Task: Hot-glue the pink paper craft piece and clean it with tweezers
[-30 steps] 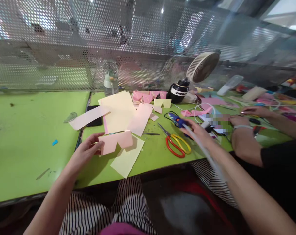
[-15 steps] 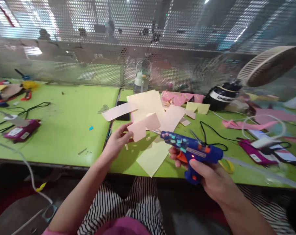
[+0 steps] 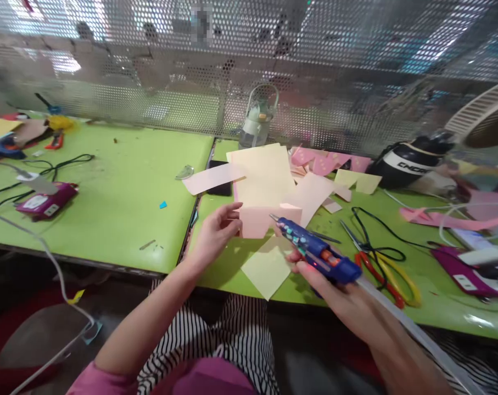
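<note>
The shaping looks done while the gluing looks, at most, barely begun: the notched pink card [image 3: 255,224] is already cut, and it sits above the near part of the surface [image 3: 129,181], pinched at its left end by the left grip [image 3: 219,230]. The right grip [image 3: 333,285] is closed around the handle of the blue glue gun [image 3: 314,249], whose tip points left at the card's notch. No bead of glue can be made out, and no second piece is joined to the card, so any bonding seems left to do. Farther back and to the right, a notched yellow piece [image 3: 367,182] and some dotted pink pieces [image 3: 326,162] also look cut; the scissors [image 3: 376,274] lie unused to the right, partly under a black cable [image 3: 366,233]. Whether the tip touches the card or only overlaps it from this angle cannot be told. The gun's trigger and most of its handle are hidden by fingers, and the card's far face is out of sight. The large yellow sheet [image 3: 262,175] and a pale strip [image 3: 211,178] cover part of a dark flat thing [image 3: 219,187], hard to identify. The fan [image 3: 485,118] is cut off at the right edge.
</note>
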Demonstrator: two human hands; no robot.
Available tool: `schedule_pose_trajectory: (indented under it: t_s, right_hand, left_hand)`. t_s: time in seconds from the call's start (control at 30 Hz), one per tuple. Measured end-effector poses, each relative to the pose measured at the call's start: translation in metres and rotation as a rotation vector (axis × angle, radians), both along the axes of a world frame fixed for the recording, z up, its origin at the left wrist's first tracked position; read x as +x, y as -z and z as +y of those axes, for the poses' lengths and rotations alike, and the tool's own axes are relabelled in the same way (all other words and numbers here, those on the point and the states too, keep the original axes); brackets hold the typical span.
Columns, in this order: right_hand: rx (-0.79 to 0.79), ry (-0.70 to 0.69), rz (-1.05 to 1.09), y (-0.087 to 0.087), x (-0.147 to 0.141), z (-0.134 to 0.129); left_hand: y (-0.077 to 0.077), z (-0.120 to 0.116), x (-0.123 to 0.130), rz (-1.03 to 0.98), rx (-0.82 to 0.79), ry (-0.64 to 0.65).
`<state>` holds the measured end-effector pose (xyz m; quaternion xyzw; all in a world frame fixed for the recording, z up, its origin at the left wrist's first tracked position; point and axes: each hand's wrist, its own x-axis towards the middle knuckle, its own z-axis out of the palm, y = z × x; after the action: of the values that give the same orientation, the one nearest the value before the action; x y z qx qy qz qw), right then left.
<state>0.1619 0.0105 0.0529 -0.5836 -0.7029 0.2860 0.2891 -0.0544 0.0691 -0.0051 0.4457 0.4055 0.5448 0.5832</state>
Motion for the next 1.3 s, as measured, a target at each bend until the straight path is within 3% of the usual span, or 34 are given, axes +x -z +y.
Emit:
schedule_pose_trajectory:
  t_s: [0.17,0.33,0.53,0.83,1.3]
  right_hand:
    - [-0.125,-0.042,0.041,0.001,0.001,0.004]
    - [-0.015,-0.045,-0.031,0.005,-0.002,0.007]
    - [-0.156,-0.098,0.148,0.007,-0.005,0.007]
    - [-0.164,-0.11,0.169,0.022,-0.006,0.008]
    - [-0.169,-0.148,0.24,0.009,-0.014,0.006]
  left_hand:
    - [0.003,0.004,-0.006,-0.092,-0.083,-0.021]
    - [0.008,0.005,-0.008,-0.085,-0.095,-0.024]
    - [0.007,0.003,-0.006,-0.102,-0.104,-0.016]
    - [0.006,0.001,-0.007,-0.094,-0.105,0.006]
    - [0.003,-0.001,-0.006,-0.09,-0.106,-0.008]
